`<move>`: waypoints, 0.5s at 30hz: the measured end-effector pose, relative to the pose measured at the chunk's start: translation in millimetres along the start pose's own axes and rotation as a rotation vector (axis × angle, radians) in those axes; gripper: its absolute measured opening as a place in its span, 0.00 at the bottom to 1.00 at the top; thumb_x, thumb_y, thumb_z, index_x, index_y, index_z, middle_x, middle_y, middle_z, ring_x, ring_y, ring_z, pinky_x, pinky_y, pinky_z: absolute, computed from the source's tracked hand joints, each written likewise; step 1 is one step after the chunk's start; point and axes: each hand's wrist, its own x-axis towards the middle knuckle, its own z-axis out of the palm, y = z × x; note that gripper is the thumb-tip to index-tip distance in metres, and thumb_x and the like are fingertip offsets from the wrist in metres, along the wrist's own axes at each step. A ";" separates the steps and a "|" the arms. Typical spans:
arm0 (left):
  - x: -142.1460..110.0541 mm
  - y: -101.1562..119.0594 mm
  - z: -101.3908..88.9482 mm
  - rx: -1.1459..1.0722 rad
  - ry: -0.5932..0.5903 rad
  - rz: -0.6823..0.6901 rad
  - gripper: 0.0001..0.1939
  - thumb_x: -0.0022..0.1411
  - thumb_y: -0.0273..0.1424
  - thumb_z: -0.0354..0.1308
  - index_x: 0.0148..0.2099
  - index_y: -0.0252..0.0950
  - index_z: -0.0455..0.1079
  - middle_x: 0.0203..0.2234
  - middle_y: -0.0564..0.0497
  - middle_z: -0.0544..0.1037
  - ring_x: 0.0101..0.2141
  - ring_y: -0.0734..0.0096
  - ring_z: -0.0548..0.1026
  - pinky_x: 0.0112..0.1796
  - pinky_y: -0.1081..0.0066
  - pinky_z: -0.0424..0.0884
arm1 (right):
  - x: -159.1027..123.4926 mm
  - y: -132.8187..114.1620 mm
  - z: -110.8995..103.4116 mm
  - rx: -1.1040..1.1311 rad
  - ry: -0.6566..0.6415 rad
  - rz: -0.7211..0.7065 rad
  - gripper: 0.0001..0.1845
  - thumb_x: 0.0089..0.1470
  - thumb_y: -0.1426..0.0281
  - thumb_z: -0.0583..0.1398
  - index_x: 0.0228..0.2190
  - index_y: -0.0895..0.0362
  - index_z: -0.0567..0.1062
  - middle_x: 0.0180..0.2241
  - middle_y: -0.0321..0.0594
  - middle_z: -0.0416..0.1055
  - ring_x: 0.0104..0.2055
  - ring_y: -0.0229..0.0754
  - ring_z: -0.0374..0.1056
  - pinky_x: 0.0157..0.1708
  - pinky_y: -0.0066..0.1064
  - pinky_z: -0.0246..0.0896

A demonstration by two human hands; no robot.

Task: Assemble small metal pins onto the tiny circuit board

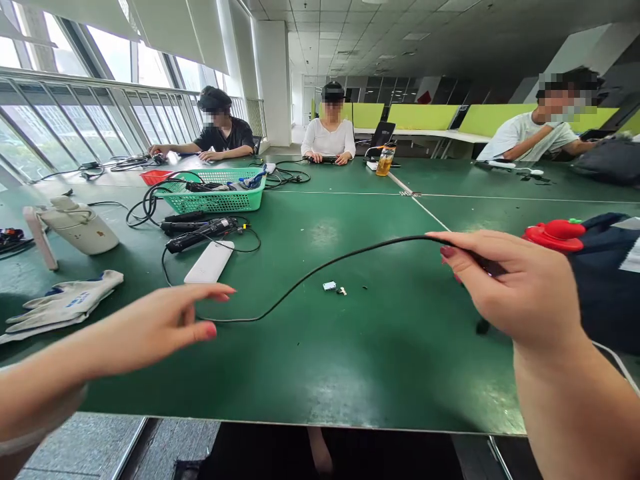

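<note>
My right hand (pixel 520 287) pinches one end of a thin black cable (pixel 320 268) between thumb and fingers, above the right side of the green table. From there the cable bows down leftward to the tabletop and passes behind my left hand (pixel 175 320). That hand hovers with thumb and forefinger spread, holding nothing. Just beyond it lies a white power bank (pixel 209 262), beside black tool-like handles (pixel 200 233) with their own cords. In the middle of the table are a small white block (pixel 329 286) and tiny scraps (pixel 342 291).
A green basket (pixel 220 200) of cables and gloves stands at the back left. Work gloves (pixel 65 307) and a pale jug-like container (pixel 80 227) lie to the left. On the right are a red strawberry-like item (pixel 555 235) and a dark bag (pixel 605 287). Several people sit around the table.
</note>
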 end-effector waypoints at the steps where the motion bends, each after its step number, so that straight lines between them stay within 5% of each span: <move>1: -0.9 4.4 10.2 -0.015 -0.070 0.033 0.37 0.50 0.52 0.54 0.62 0.54 0.57 0.41 0.52 0.77 0.26 0.65 0.71 0.31 0.66 0.69 | -1.7 -1.4 -1.5 0.035 0.041 0.073 0.11 0.55 0.68 0.60 0.40 0.52 0.80 0.25 0.35 0.71 0.23 0.31 0.62 0.21 0.25 0.54; 5: 6.0 9.0 34.6 -0.010 -0.152 0.124 0.32 0.56 0.48 0.51 0.63 0.55 0.57 0.43 0.52 0.76 0.27 0.68 0.72 0.31 0.70 0.67 | -1.9 -8.3 -7.8 0.209 0.235 0.212 0.12 0.53 0.68 0.62 0.39 0.56 0.80 0.18 0.33 0.64 0.18 0.30 0.59 0.17 0.26 0.53; 8: 15.3 4.5 29.9 0.043 -0.142 0.120 0.29 0.59 0.48 0.47 0.62 0.51 0.59 0.32 0.52 0.76 0.28 0.67 0.73 0.31 0.71 0.65 | 0.2 -10.6 -11.7 0.323 0.321 0.181 0.10 0.51 0.72 0.63 0.38 0.57 0.81 0.17 0.33 0.62 0.18 0.31 0.59 0.16 0.27 0.53; 11: 23.2 3.4 24.5 0.067 -0.191 0.097 0.31 0.57 0.49 0.49 0.62 0.49 0.58 0.27 0.54 0.76 0.26 0.67 0.72 0.28 0.72 0.62 | -2.2 -13.0 -12.9 0.417 0.272 0.187 0.11 0.51 0.74 0.63 0.38 0.56 0.80 0.19 0.33 0.65 0.17 0.30 0.59 0.15 0.26 0.53; 15: 33.5 -5.6 18.5 0.132 -0.220 0.054 0.21 0.60 0.48 0.42 0.37 0.43 0.72 0.23 0.52 0.75 0.25 0.65 0.72 0.27 0.71 0.61 | -9.4 -12.1 -16.5 0.329 0.178 0.168 0.11 0.52 0.73 0.63 0.39 0.53 0.80 0.20 0.34 0.68 0.19 0.31 0.62 0.16 0.25 0.55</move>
